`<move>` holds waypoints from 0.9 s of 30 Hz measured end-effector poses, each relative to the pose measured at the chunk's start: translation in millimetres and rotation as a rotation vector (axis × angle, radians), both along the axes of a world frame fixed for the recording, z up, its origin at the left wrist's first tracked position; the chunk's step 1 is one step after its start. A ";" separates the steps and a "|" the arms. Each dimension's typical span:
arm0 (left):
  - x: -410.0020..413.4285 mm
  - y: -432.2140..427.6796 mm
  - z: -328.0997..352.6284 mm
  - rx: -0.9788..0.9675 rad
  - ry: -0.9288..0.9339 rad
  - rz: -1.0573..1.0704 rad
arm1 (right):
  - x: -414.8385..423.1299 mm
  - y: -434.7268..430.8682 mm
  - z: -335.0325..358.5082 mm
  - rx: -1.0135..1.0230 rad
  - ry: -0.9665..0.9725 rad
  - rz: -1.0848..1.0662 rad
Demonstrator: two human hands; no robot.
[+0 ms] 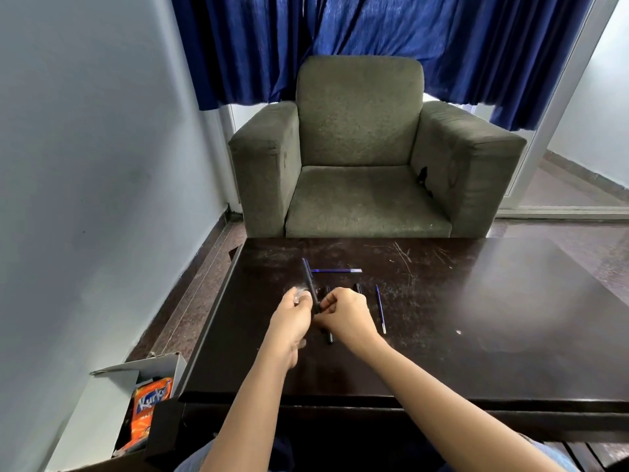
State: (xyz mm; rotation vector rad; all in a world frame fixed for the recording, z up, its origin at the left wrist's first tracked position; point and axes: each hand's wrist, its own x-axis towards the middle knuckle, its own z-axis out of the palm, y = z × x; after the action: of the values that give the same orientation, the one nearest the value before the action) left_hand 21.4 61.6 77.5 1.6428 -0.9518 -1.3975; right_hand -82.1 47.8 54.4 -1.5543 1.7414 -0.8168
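A dark pen barrel [309, 282] stands tilted above the dark wooden table [476, 318], its top leaning away to the left. My left hand [293, 318] grips its lower part, and my right hand [343, 316] pinches its bottom end. A blue refill [335, 270] lies crosswise farther back. Another blue refill [380, 310] lies to the right of my right hand. A second dark pen [329, 337] lies on the table, partly hidden under my hands, and small dark pen parts [357, 287] sit just behind them.
A grey-green armchair [367, 158] stands behind the table, with blue curtains [374, 39] above it. On the floor to the left, an open cardboard box [149, 369] holds an orange snack packet [149, 407]. The wall is close on the left.
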 end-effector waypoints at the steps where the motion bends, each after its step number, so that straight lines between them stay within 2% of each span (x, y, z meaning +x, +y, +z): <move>1: 0.2 0.8 -0.6 0.005 -0.019 -0.014 | -3.0 -2.4 -5.0 0.023 0.096 -0.025; 3: 1.3 1.1 -1.1 -0.010 -0.042 -0.035 | -8.2 -4.9 -12.7 0.095 0.233 -0.059; 7: 5.2 0.5 -3.7 -0.048 -0.128 -0.069 | -11.1 -8.4 -22.5 0.170 0.326 -0.081; 19: 6.4 2.2 -1.8 -0.063 -0.208 -0.083 | -8.4 -11.3 -35.2 0.186 0.452 -0.101; 27: 5.2 3.4 0.2 -0.074 -0.258 -0.081 | -9.2 -13.6 -32.9 0.193 0.455 -0.124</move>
State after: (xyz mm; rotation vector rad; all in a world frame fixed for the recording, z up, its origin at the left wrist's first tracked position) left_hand 26.6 65.0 77.8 1.7746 -1.2149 -1.2055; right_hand -91.4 34.2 21.4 -1.5958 2.1850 -0.3479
